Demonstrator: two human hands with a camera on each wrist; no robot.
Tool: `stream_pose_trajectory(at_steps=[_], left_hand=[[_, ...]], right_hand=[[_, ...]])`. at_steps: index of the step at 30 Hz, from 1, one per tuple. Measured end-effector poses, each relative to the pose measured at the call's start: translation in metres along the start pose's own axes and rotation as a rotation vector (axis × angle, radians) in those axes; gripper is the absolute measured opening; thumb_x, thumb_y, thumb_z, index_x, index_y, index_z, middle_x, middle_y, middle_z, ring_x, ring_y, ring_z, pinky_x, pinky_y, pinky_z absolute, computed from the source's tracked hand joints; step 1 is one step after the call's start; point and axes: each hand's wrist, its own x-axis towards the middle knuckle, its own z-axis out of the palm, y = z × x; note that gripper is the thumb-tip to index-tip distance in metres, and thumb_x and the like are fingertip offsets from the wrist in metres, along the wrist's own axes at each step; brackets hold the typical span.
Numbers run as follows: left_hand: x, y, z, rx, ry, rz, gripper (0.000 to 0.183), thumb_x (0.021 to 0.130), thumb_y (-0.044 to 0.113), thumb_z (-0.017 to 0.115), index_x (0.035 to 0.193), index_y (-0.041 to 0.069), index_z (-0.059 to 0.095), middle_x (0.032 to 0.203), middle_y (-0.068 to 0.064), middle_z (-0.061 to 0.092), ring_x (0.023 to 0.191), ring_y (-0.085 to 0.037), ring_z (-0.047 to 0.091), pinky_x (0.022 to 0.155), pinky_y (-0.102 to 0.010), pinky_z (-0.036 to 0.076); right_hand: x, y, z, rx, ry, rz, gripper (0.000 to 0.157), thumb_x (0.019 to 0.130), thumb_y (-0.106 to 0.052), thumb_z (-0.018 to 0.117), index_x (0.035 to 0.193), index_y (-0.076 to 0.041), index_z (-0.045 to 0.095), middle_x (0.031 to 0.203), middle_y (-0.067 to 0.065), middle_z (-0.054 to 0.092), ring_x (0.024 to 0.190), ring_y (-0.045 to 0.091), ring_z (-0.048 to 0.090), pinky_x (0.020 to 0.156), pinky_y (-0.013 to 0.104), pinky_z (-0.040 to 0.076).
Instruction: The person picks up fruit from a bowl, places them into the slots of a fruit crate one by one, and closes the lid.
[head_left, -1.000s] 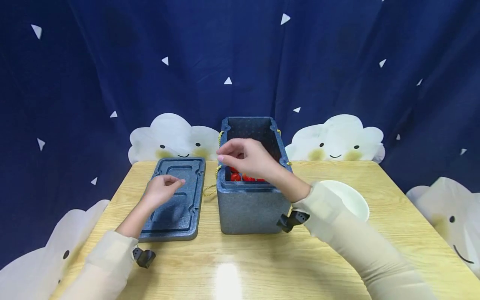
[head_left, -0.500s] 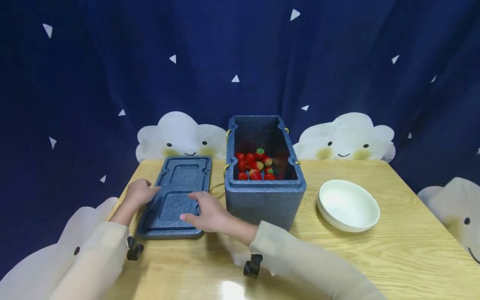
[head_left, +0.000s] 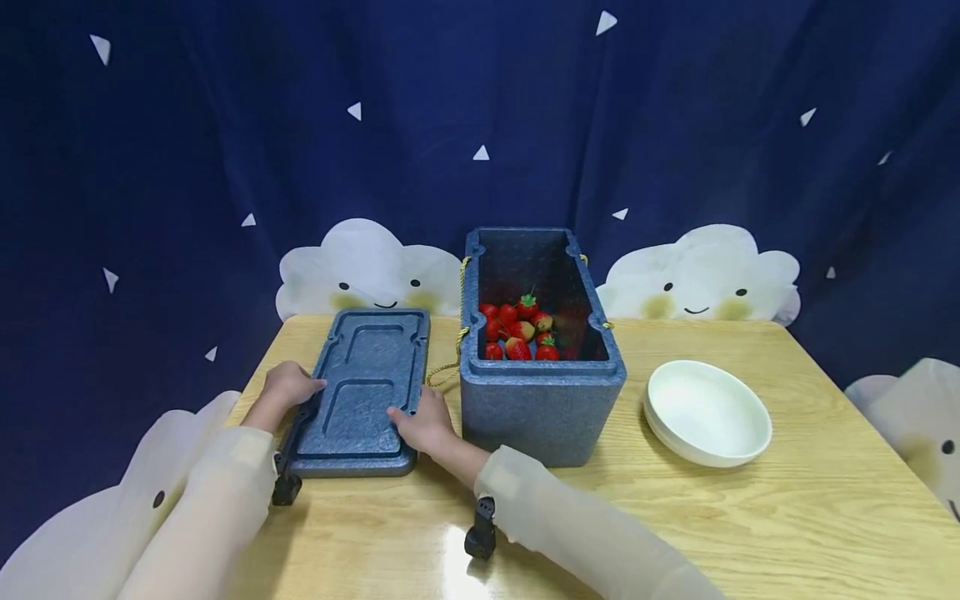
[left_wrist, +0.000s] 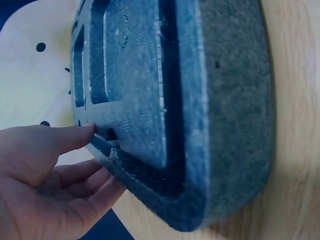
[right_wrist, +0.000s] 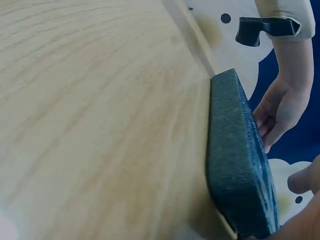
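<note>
A dark blue-grey foam box lid (head_left: 360,408) lies flat on the table, its recessed face up. At its left long edge my left hand (head_left: 283,388) grips it. The left wrist view shows that thumb (left_wrist: 75,139) on the upper rim and the fingers against the side below. My right hand (head_left: 431,425) holds the opposite edge, thumb over the top, fingers down the outer side and mostly hidden. Right of the lid stands the matching foam box (head_left: 528,417), uncovered, with several strawberries (head_left: 517,329) inside near its front.
A white bowl (head_left: 708,417) sits to the right of the box on the wooden table (head_left: 675,533). Yellow cord (head_left: 444,372) hangs at the box's sides, a loop lying between box and lid. Behind the table hangs a dark blue curtain (head_left: 420,75) with white cloud shapes.
My right hand has left the space above the box and come down left to the lid's right edge. My left hand has moved from over the lid to its left edge.
</note>
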Motion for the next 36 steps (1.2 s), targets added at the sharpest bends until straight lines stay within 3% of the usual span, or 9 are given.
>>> stream_pose_trajectory(at_steps=[4,10,17,22,27,31,36], left_hand=[[0.003,-0.002,0.004,-0.007,-0.015,-0.011,0.045,0.094,0.023,0.059,0.113,-0.018,0.058,0.109,-0.032,0.060,0.087,-0.034,0.057,0.073,-0.041,0.053],[0.009,0.005,0.001,0.104,0.012,-0.018,0.045,0.092,0.024,0.064,0.104,-0.019,0.061,0.093,-0.027,0.062,0.076,-0.028,0.052,0.065,-0.036,0.050],[0.014,0.017,-0.004,0.094,-0.003,-0.088,0.052,0.093,0.024,0.063,0.116,-0.021,0.053,0.110,-0.032,0.057,0.087,-0.032,0.052,0.081,-0.044,0.054],[0.010,0.017,0.001,0.057,-0.016,-0.140,0.053,0.092,0.025,0.065,0.117,-0.021,0.053,0.108,-0.030,0.056,0.088,-0.032,0.053,0.082,-0.043,0.054],[0.008,0.021,0.004,-0.012,0.014,-0.187,0.055,0.091,0.024,0.066,0.119,-0.020,0.051,0.110,-0.030,0.056,0.088,-0.031,0.052,0.084,-0.043,0.054],[0.008,0.026,0.002,-0.074,0.025,-0.221,0.055,0.090,0.022,0.068,0.121,-0.019,0.051,0.113,-0.030,0.054,0.087,-0.031,0.052,0.081,-0.042,0.055],[0.004,0.023,-0.003,-0.022,0.013,-0.215,0.053,0.091,0.023,0.065,0.120,-0.019,0.051,0.113,-0.029,0.053,0.091,-0.032,0.053,0.079,-0.040,0.054]], right_hand=[[0.001,0.004,0.006,-0.018,0.068,0.002,0.065,0.089,-0.024,0.068,0.139,0.008,0.041,0.137,0.026,0.046,0.128,0.038,0.048,0.108,0.046,0.044],[0.000,0.000,0.014,-0.070,0.133,-0.029,0.066,0.085,-0.020,0.073,0.138,0.006,0.041,0.132,0.023,0.046,0.122,0.035,0.050,0.105,0.042,0.047],[0.007,-0.007,0.009,-0.104,0.173,-0.011,0.063,0.079,-0.021,0.079,0.128,0.005,0.047,0.123,0.022,0.051,0.116,0.033,0.054,0.101,0.039,0.049],[0.005,-0.002,0.012,-0.025,0.169,0.073,0.064,0.079,-0.021,0.079,0.130,0.001,0.046,0.127,0.019,0.051,0.118,0.031,0.054,0.101,0.039,0.050],[0.005,0.000,0.014,0.013,0.203,0.097,0.064,0.079,-0.019,0.079,0.131,-0.002,0.046,0.128,0.018,0.052,0.118,0.031,0.054,0.099,0.039,0.051],[0.005,-0.002,0.015,0.064,0.252,0.164,0.067,0.075,-0.018,0.081,0.132,-0.003,0.049,0.126,0.017,0.052,0.116,0.031,0.054,0.099,0.039,0.050],[-0.002,-0.009,0.023,0.127,0.268,0.228,0.066,0.070,-0.012,0.082,0.128,-0.003,0.053,0.122,0.017,0.052,0.114,0.031,0.053,0.098,0.039,0.050]])
